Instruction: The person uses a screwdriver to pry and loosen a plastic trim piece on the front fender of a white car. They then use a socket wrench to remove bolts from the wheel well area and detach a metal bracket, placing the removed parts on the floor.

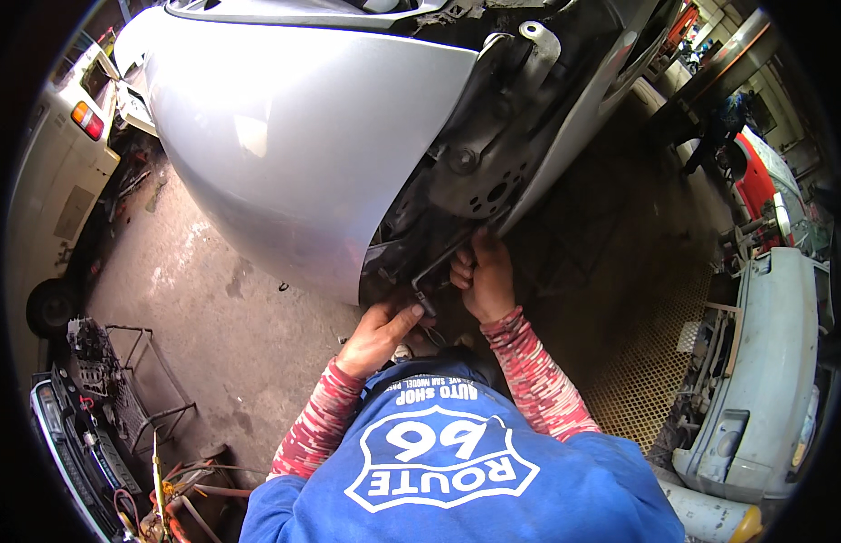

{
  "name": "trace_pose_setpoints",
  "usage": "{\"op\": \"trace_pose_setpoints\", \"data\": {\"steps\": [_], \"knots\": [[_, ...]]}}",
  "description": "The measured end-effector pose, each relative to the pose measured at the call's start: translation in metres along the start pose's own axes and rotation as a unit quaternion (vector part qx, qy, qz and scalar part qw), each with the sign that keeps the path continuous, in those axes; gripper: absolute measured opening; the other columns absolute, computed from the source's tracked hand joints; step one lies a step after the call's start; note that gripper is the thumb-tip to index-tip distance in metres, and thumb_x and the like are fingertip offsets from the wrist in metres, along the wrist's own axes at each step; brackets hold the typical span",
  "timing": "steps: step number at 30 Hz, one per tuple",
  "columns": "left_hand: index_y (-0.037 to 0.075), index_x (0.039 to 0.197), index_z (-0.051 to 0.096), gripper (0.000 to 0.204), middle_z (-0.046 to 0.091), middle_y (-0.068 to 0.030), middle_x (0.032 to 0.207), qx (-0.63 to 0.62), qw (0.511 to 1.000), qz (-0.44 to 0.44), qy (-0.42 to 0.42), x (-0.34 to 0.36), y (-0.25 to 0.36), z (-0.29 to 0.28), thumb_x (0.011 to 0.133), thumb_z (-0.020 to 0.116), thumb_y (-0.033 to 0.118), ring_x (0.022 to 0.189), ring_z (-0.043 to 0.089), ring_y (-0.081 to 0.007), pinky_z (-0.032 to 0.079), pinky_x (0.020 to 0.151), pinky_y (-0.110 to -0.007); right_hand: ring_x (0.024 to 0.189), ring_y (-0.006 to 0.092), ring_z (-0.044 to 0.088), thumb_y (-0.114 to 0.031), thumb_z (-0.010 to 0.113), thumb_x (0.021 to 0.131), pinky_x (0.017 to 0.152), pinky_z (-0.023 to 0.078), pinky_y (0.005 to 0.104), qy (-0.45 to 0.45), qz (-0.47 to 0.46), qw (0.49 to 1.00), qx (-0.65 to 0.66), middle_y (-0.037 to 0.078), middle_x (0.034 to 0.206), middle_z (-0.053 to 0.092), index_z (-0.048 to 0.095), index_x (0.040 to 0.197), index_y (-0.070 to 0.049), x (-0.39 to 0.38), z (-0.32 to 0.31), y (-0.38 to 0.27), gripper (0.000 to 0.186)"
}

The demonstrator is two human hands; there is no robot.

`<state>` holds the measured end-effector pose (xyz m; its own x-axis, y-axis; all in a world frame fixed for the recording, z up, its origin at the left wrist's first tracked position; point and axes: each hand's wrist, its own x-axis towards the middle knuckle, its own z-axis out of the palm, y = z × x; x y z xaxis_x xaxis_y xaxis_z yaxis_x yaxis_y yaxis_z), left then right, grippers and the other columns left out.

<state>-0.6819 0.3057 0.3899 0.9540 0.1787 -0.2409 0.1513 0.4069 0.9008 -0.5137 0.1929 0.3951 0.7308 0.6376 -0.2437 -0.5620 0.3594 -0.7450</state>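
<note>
In front of me is the silver fender point(285, 136) of a car, with the dark metal parts point(479, 172) of the door-hinge area exposed beside its edge. Below them is a thin bent metal bar with a socket-like end, an L-shaped wrench point(419, 288) by its look. My left hand point(380, 339) pinches the dark cylindrical end between thumb and fingers. Close by on the right, my right hand point(488, 281) is closed with curled fingers at the bar's upper part. Its fingertips are partly in shadow, so its exact hold is hard to make out.
A silver panel point(579, 118) stands out to the right of the hinge area. Car bumpers point(755, 362) lie along the right side, near a yellowish mesh point(651, 362). A cream vehicle point(63, 172) stands at left, above a metal frame stand point(149, 389) and loose parts.
</note>
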Motion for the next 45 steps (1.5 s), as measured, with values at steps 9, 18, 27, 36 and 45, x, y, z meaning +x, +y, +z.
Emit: {"op": "trace_pose_setpoints", "data": {"steps": [9, 18, 27, 36, 45], "knots": [[-0.001, 0.121, 0.059, 0.031, 0.065, -0.0237, 0.108, 0.442, 0.816, 0.289, 0.237, 0.026, 0.007, 0.029, 0.090, 0.058, 0.004, 0.090, 0.064, -0.0426, 0.053, 0.077, -0.042, 0.054, 0.0068, 0.036, -0.029, 0.053, 0.101, 0.048, 0.028, 0.0230, -0.008, -0.015, 0.999, 0.033, -0.004, 0.069, 0.041, 0.050, 0.094, -0.014, 0.014, 0.014, -0.020, 0.016], [0.000, 0.122, 0.061, 0.034, 0.065, -0.0249, 0.112, 0.449, 0.782, 0.334, 0.274, 0.033, 0.009, 0.023, 0.089, 0.054, -0.002, 0.100, 0.064, -0.0418, 0.051, 0.088, -0.043, 0.052, 0.0064, 0.036, -0.028, 0.050, 0.101, 0.047, 0.027, 0.0225, -0.003, -0.015, 0.999, 0.037, -0.004, 0.068, 0.041, 0.050, 0.091, -0.014, 0.015, 0.017, -0.019, 0.018], [0.000, 0.120, 0.064, 0.031, 0.065, -0.0237, 0.110, 0.408, 0.800, 0.360, 0.253, 0.035, 0.010, 0.022, 0.090, 0.056, -0.002, 0.102, 0.064, -0.0407, 0.050, 0.091, -0.042, 0.052, 0.0064, 0.036, -0.033, 0.050, 0.102, 0.046, 0.027, 0.0222, 0.000, -0.029, 0.999, 0.028, -0.003, 0.068, 0.042, 0.051, 0.096, -0.014, 0.021, 0.011, -0.016, 0.020], [-0.002, 0.106, 0.062, 0.021, 0.068, -0.0172, 0.093, 0.276, 0.906, 0.200, 0.249, 0.039, 0.013, 0.035, 0.100, 0.052, 0.016, 0.076, 0.067, -0.0274, 0.052, 0.063, -0.037, 0.049, 0.0053, 0.036, -0.031, 0.050, 0.101, 0.044, 0.026, 0.0220, 0.034, -0.026, 0.999, -0.005, -0.004, 0.066, 0.042, 0.050, 0.090, -0.014, 0.021, 0.012, -0.016, 0.020], [0.006, 0.107, 0.054, 0.034, 0.068, -0.0104, 0.083, -0.408, 0.902, -0.139, -0.009, 0.032, 0.019, 0.029, 0.106, 0.038, 0.036, 0.055, 0.059, -0.0151, 0.044, 0.045, -0.025, 0.046, 0.0045, 0.034, -0.031, 0.053, 0.100, 0.041, 0.023, 0.0217, 0.074, 0.005, 0.986, -0.150, -0.005, 0.064, 0.042, 0.051, 0.088, -0.014, 0.017, 0.008, -0.022, 0.020]]}}
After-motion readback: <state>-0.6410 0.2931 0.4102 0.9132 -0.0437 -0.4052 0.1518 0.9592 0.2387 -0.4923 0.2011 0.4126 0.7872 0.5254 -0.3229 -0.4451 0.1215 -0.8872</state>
